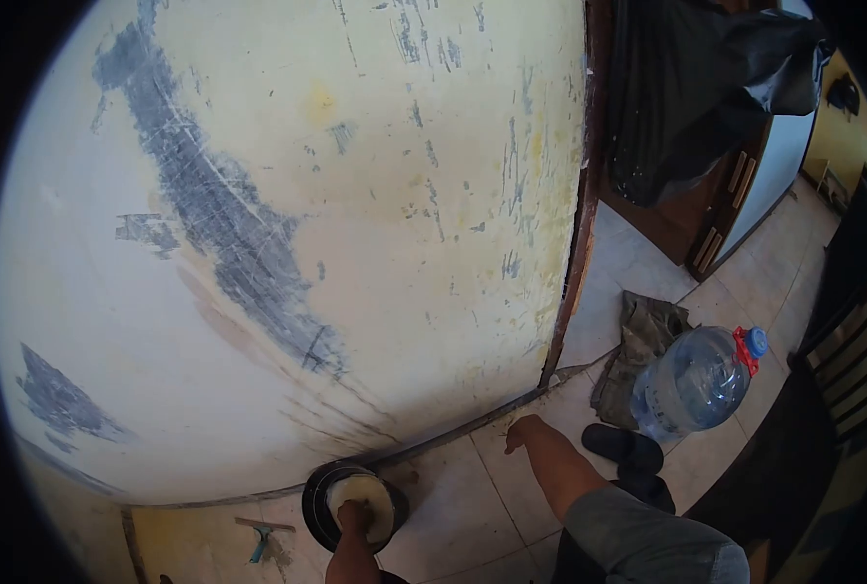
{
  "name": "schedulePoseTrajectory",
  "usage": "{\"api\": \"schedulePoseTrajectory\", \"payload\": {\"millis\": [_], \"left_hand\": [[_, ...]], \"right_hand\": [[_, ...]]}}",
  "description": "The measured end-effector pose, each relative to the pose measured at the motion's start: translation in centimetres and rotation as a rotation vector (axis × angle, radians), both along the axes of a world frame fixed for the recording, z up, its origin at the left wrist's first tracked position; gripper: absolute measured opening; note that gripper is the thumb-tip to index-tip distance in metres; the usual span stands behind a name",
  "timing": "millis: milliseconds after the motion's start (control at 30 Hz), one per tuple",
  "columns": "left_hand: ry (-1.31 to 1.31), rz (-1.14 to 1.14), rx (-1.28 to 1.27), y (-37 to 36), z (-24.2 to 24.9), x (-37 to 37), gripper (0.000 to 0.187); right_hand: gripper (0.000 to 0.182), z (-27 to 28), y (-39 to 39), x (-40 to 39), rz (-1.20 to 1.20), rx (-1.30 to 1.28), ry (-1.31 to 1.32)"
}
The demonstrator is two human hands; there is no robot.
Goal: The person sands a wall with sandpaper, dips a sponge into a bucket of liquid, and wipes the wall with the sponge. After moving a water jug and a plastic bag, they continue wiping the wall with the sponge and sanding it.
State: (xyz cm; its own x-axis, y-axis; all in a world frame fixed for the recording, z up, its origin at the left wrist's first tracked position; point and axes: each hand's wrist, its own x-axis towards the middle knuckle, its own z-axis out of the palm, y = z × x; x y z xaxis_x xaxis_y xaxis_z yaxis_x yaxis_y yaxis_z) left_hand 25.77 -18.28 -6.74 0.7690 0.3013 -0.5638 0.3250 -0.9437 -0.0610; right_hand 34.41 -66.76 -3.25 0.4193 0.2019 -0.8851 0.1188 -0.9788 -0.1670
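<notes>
My left hand [353, 514] reaches down into a black bucket [313, 508] at the foot of the wall. Inside it shows a round, cream-coloured surface [380, 498]. The fingers look closed, but what they grip is hidden. My right hand [522, 434] hangs over the floor tiles near the wall's base, below a grey sleeve [647, 535]. Its fingers are partly visible and point down, with nothing seen in them. To the left of the bucket, a wide-bladed scraper [259, 545] with a teal handle lies on the floor.
The cream wall [433, 292] has scraped grey patches. Right of my right hand stand dark slippers [623, 448], a large water bottle [696, 384] with a blue cap and a crumpled cloth [638, 341]. Black plastic [686, 97] hangs by the doorway; dark slatted furniture [847, 375] stands far right.
</notes>
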Motion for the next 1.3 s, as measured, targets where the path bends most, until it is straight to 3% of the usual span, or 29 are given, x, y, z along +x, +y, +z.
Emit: {"api": "schedulePoseTrajectory", "payload": {"millis": [100,167,233,300,367,433,467,500,600,667,733,800,867,933,1000,1100,1167,1300], "left_hand": [[0.134,-0.084,0.024,-2.4,2.2,-1.2,0.046],[0.03,0.018,-0.006,-3.3,1.4,-1.3,0.048],[0.064,0.069,-0.007,-3.8,1.1,-0.8,0.05],[0.091,0.105,-0.011,-3.9,1.2,0.1,0.053],[0.211,-0.245,0.003,-2.2,-1.8,0.9,0.055],[0.165,-0.287,-0.134,1.5,-8.1,0.4,0.053],[0.114,-0.321,-0.262,1.9,-8.2,0.0,0.051],[0.117,-0.313,-0.266,2.1,-8.3,-0.5,0.051],[0.135,-0.212,-0.265,-1.3,-1.7,-0.7,0.049],[-0.044,-0.011,-0.238,-1.3,-1.4,-1.1,0.051],[0.003,0.074,-0.226,-0.9,-1.2,-0.6,0.052],[0.037,0.004,-0.252,0.8,-2.9,-0.6,0.044],[-0.005,-0.126,-0.333,0.4,0.2,-1.1,0.043],[0.057,0.293,-0.618,-1.2,5.7,-0.6,0.031],[-0.027,0.614,-1.07,0.7,1.9,-1.3,0.018],[-0.091,0.579,-1.04,0.4,3.1,-1.9,0.024],[-0.207,0.373,-0.954,0.5,1.9,-2.0,0.032],[-0.15,0.393,-1.009,-0.4,3.8,-1.6,0.033]], "right_hand": [[0.065,-0.4,0.2,0.3,-0.054,0.034,-0.041],[0.066,-0.7,0.8,0.6,-0.118,0.074,-0.059],[0.067,-1.2,1.1,0.7,-0.284,0.117,-0.065],[0.067,-1.8,0.8,0.7,-0.302,0.139,-0.101],[0.067,-3.1,0.2,1.0,-0.325,0.156,-0.137],[0.068,-5.3,-0.8,1.3,-0.408,0.151,-0.139],[0.068,-5.1,-1.2,1.1,-0.404,0.144,-0.138],[0.068,-4.9,-1.5,1.0,-0.431,0.144,-0.115],[0.068,-5.7,-1.9,0.5,-0.437,0.117,-0.101],[0.068,-7.4,-1.7,0.9,-0.412,0.089,-0.107],[0.061,-9.9,-1.2,1.6,-0.464,0.049,-0.068],[0.054,-9.8,-0.2,2.4,-0.34,0.047,-0.067],[0.047,-9.0,0.6,3.2,-0.223,0.054,-0.066],[0.034,-7.2,1.5,3.2,0.155,0.091,-0.209],[0.033,-8.8,1.0,3.5,0.689,0.094,-0.382],[0.047,-8.1,1.3,3.5,0.414,0.106,-0.239],[0.052,-9.6,0.3,3.3,0.751,0.078,-0.373],[0.03,-10.2,-0.8,3.2,0.798,0.121,-0.46]]}}
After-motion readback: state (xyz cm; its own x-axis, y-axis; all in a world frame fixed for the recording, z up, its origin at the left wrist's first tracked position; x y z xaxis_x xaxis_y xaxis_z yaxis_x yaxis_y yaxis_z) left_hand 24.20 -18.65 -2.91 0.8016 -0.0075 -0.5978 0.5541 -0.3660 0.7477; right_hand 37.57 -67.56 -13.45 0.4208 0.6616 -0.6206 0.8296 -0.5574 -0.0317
